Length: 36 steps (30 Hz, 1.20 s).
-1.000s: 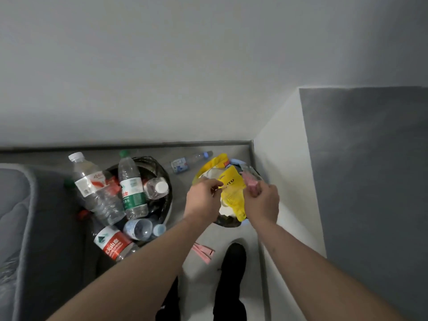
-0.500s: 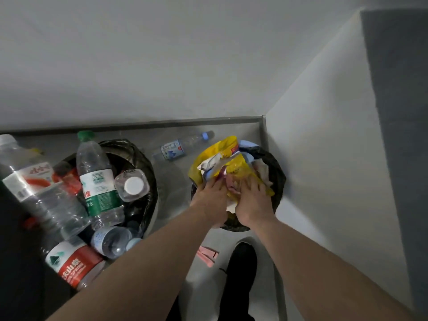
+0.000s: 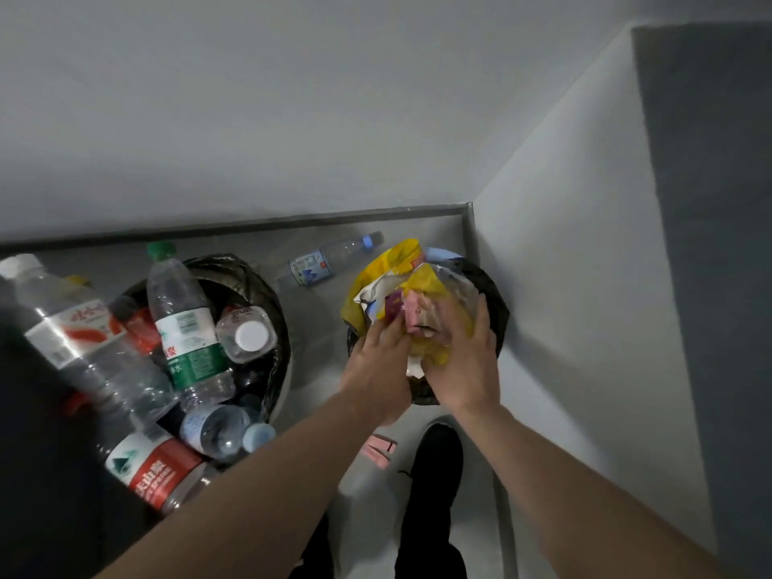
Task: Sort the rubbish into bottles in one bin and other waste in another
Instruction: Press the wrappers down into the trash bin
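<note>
Both hands flat, fingers spread, pressing the wrappers down into the waste bin at the floor's far right corner; left hand on the near-left side of the heap, right hand on its near-right. One loose bottle lies on the floor by the far edge, between the two bins, up-left of the left hand, which is nearer; long axis runs left-right, cap right. The bin's contents under the palms are hidden. Pink scrap near the shoe, unidentifiable.

1. Both bare forearms reach forward and down from the bottom of the view, converging toward the centre.
2. The left hand lies palm down, fingers extended and close together.
3. The right hand lies palm down just beside it, fingers spread flat, thumb angled inward.
4. Neither hand curls closed; both press downward.
</note>
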Motion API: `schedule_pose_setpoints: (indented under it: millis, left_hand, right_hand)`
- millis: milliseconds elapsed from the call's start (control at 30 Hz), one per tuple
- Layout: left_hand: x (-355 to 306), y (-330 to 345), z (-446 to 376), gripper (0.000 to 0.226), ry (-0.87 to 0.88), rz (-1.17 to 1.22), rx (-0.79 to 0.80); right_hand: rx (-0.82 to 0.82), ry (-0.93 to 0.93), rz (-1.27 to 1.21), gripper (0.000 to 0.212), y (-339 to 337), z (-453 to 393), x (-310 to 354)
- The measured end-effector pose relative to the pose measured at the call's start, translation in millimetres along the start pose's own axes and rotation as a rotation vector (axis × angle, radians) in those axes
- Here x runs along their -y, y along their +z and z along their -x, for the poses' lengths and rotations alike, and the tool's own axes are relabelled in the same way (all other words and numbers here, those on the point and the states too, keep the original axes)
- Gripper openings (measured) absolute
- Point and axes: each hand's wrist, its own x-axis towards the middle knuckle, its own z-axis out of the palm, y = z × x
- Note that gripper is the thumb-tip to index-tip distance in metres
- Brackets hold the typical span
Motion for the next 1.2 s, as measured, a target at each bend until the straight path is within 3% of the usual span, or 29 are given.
schedule_pose_setpoints:
  millis: [67,133,267,333,467,600,767,900,1000,1067,1200]
  left_hand:
    - [-1,-5,19,0.078,0.014,0.037,-0.039]
    - [-1,-8,38,0.067,0.031,0.084,-0.081]
    - [-1,-1,86,0.060,0.032,0.255,-0.190]
    - [5,16,112,0.059,0.013,0.311,-0.190]
    - [33,73,145,0.064,-0.063,0.395,-0.156]
    - [72,140,151,0.061,-0.178,0.401,-0.139]
    - [116,201,140,0.060,-0.296,0.424,-0.119]
    - [137,225,141,0.056,-0.359,0.462,-0.053]
    - [134,218,153,0.054,-0.386,0.476,-0.009]
    - [120,200,166,0.051,-0.391,0.474,-0.018]
    - [75,141,184,0.048,-0.349,0.535,-0.061]
  right_hand:
    - [-0.030,0.009,-0.051,0.099,-17,21,2]
    - [-0.077,0.007,-0.113,0.097,-28,42,0]
    - [-0.254,-0.015,-0.208,0.049,-26,94,-8]
    - [-0.249,-0.026,-0.212,0.032,-10,124,-13]
    - [0.154,0.040,-0.106,0.032,68,167,-36]
    - [0.549,0.048,0.095,0.061,155,174,-60]
    - [0.650,-0.079,0.235,0.055,247,150,-78]
    - [0.596,-0.144,0.303,0.045,267,145,-80]
    - [0.594,-0.164,0.345,0.055,240,156,-80]
    - [0.552,-0.157,0.177,0.064,205,168,-72]
    - [0.150,-0.114,-0.210,0.062,103,172,-32]
